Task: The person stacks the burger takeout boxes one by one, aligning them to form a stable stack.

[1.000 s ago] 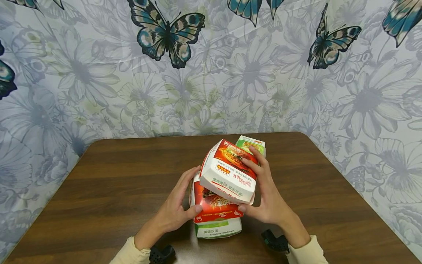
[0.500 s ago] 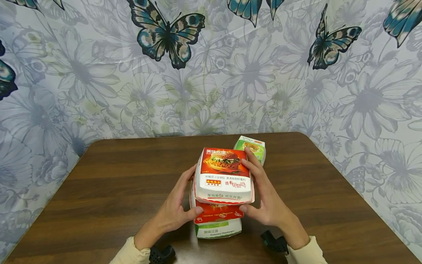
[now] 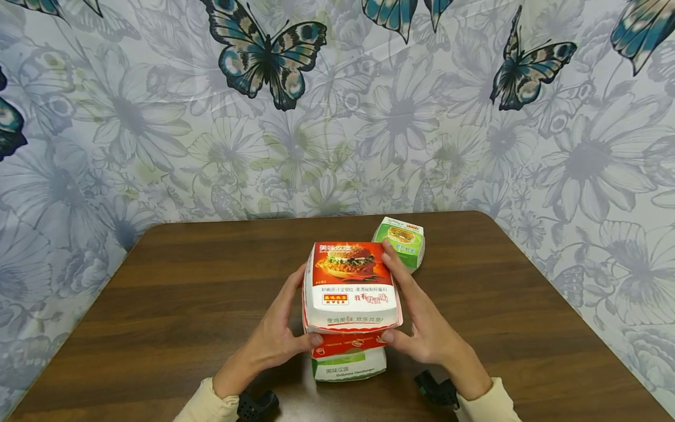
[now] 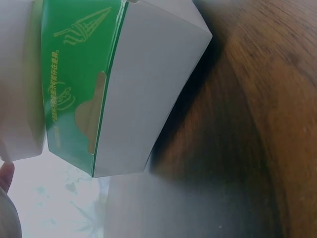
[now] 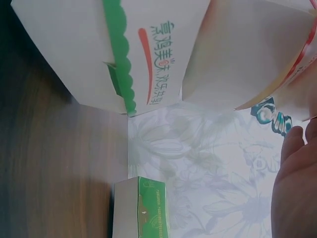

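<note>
Three burger boxes stand stacked on the table. On top sits a red and white burger box (image 3: 353,287), squarely over a second red burger box (image 3: 350,346); a green and white burger box (image 3: 349,370) lies beneath. My left hand (image 3: 276,331) holds the stack's left side, thumb on the second box's front and fingers along its side, partly hidden. My right hand (image 3: 429,328) grips the top box's right side, forefinger at its upper edge, thumb near its lower front corner. In the left wrist view, the green box (image 4: 79,74) fills the foreground.
Another green burger box (image 3: 408,243) stands behind the stack to the right, near the far edge of the wooden table (image 3: 211,281). A butterfly-and-flower cloth (image 3: 337,135) hangs behind. Black wrist cameras sit on both wrists.
The top red and white box has turned from a tilt to square and come left and down onto the second box. My right hand moved with it; the left stayed nearly still.
</note>
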The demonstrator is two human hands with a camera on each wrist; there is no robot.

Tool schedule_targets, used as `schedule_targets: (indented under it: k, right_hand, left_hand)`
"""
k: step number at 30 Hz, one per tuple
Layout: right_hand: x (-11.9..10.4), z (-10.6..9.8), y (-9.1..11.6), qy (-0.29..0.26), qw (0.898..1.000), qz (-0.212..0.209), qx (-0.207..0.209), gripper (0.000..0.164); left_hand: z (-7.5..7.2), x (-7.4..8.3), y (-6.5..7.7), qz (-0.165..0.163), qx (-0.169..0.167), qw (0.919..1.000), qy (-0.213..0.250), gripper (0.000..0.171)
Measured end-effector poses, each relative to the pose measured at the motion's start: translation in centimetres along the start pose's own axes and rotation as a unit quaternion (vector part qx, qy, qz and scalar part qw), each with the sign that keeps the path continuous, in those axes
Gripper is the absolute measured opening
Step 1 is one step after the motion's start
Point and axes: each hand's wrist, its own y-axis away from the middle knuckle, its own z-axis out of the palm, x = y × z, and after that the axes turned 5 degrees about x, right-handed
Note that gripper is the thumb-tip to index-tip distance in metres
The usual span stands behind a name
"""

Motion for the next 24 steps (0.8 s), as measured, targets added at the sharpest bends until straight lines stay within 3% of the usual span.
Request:
schedule_targets:
  k: [15,24]
  right_hand:
    - [-0.1,0.3,-0.1,0.0,1.0,-0.017,0.002,0.102]
    - [-0.1,0.2,-0.1,0.0,1.0,-0.022,0.018,0.101]
  left_hand:
    - [-0.4,0.3,0.0,0.025,0.007,0.9997,0.0,0.115]
    - [-1.0,1.4,-1.1,0.096,0.03,0.9949,0.002,0.114]
